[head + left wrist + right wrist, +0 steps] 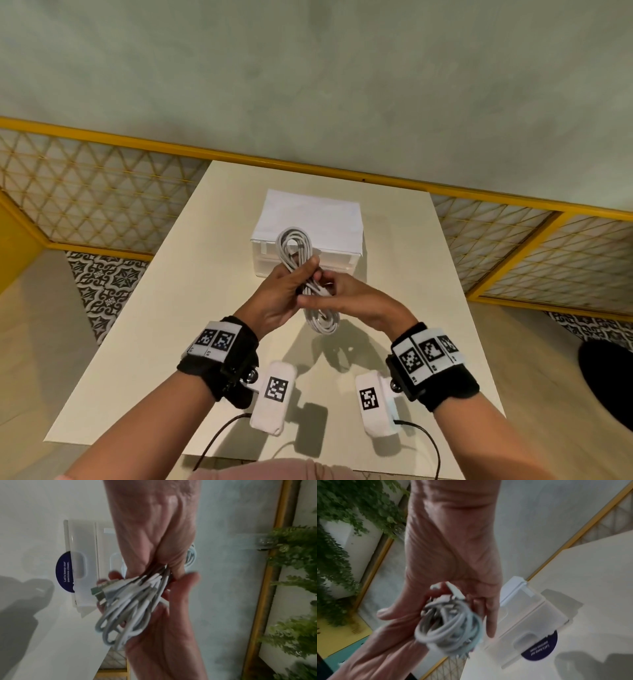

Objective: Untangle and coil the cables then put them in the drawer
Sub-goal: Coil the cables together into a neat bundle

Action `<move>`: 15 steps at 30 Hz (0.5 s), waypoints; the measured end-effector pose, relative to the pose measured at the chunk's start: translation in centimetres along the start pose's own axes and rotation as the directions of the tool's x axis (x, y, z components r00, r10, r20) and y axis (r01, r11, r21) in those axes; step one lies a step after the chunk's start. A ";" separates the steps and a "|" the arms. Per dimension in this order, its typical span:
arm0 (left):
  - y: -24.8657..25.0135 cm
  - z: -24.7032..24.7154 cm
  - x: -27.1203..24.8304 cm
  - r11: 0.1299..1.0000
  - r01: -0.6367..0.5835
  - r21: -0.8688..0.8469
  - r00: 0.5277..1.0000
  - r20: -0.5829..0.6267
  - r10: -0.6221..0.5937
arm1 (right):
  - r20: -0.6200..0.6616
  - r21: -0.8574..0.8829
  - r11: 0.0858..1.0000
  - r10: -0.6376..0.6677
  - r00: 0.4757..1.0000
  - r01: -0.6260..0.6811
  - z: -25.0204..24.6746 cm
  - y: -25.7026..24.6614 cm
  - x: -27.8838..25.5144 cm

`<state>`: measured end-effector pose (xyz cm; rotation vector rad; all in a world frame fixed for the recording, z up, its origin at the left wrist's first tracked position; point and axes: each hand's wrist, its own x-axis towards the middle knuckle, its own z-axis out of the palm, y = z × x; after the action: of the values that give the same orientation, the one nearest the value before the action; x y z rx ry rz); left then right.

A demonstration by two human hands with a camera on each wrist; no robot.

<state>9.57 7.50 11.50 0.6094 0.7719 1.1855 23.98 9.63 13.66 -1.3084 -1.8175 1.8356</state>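
Holding the coiled white cables point(301, 270) above the surface point(428, 308), long axis running away from the body toward the drawer box point(308, 219) just beyond. Left hand point(277, 294) gripped round the bundle's middle; right hand point(356, 298) pinched the strands beside it. Drawer looked closed, right hand seemingly freer to open it.

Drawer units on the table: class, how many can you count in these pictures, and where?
1. A single white drawer unit stands at the far middle of the table, behind the cable bundle gripped by both hands. The cables hide part of its front.
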 end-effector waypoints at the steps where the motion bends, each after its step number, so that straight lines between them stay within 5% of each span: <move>1: -0.1 0.2 0.0 1.000 0.003 -0.002 1.000 0.003 -0.003 | -0.010 -0.018 1.000 0.005 1.000 -0.006 0.4 -0.1 0.2; 8: 0.6 -1.2 0.0 0.938 -0.102 0.331 0.993 -0.019 0.115 | -0.042 -0.125 0.989 0.072 0.997 -0.077 2.1 -0.5 0.5; 12: 0.8 -2.0 0.1 0.945 -0.067 0.321 0.997 -0.024 0.078 | -0.089 -0.220 0.974 -0.073 0.993 0.052 3.3 0.4 1.0; 15: 1.1 -2.0 0.0 0.994 -0.024 0.111 1.000 -0.001 0.024 | -0.094 -0.287 0.956 -0.086 0.992 0.055 3.3 1.2 1.1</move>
<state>7.31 7.81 11.10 0.7108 0.8384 1.1711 21.51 7.91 11.53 -1.3840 -2.0989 1.4789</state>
